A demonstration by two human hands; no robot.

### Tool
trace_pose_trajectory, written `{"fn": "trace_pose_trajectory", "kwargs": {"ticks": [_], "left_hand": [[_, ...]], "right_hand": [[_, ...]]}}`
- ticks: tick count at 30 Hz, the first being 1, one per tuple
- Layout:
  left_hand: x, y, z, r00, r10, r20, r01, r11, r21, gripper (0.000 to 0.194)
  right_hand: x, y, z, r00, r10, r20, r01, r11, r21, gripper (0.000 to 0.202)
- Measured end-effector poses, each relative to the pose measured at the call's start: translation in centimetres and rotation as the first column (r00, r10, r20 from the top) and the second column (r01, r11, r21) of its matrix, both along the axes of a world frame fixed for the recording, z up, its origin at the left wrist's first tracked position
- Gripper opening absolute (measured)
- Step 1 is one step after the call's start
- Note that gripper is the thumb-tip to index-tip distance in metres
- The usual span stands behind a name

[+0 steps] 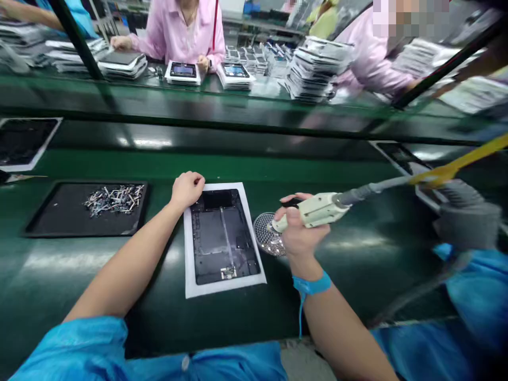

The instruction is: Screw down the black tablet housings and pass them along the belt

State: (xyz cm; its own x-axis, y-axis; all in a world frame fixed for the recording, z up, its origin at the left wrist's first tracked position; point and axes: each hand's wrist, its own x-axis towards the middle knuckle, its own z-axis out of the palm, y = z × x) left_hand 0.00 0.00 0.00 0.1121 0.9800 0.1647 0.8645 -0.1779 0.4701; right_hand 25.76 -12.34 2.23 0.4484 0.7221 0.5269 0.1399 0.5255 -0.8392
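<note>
A black tablet housing (214,233) lies on a white sheet (190,275), with a small circuit piece (228,273) at its lower end. My left hand (188,189) rests at the top left corner of the sheet, its fingers curled; what they hold, if anything, is hidden. In my right hand (304,230) is a pale electric screwdriver (323,210) with a cable, its tip over a round perforated dish (264,233) of small shiny parts. A blue band circles my right wrist.
On the left, a black tray (67,211) holds a pile of small metal parts (115,200). Other tablets lie at the far left (24,140) and far right (400,156). Across a raised shelf (238,114), people in pink work among stacks of tablets (313,69).
</note>
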Motion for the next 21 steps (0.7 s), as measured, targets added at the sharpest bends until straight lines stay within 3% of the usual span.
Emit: {"fn": "trace_pose_trajectory", "kwargs": {"ticks": [9, 14, 18, 21], "left_hand": [[0.2, 0.0, -0.2, 1.000, 0.007, 0.016, -0.007, 1.000, 0.000, 0.030], [0.4, 0.1, -0.4, 1.000, 0.012, 0.008, -0.012, 1.000, 0.002, 0.030], [0.6, 0.0, -0.4, 1.000, 0.000, 0.016, 0.001, 1.000, -0.003, 0.031], [0.8, 0.0, -0.4, 0.999, 0.002, 0.032, -0.002, 1.000, -0.014, 0.030]], "right_hand": [[-0.1, 0.2, 0.3, 0.999, -0.037, 0.014, 0.037, 0.999, -0.026, 0.031], [-0.5, -0.5, 1.6, 0.999, -0.041, -0.020, 0.042, 0.998, 0.036, 0.030], [-2.6, -2.6, 2.7, 0.984, 0.150, -0.094, -0.142, 0.987, 0.079, 0.028], [-4.5, -4.7, 2.4, 0.924, 0.370, -0.098, -0.369, 0.929, 0.021, 0.029]]}}
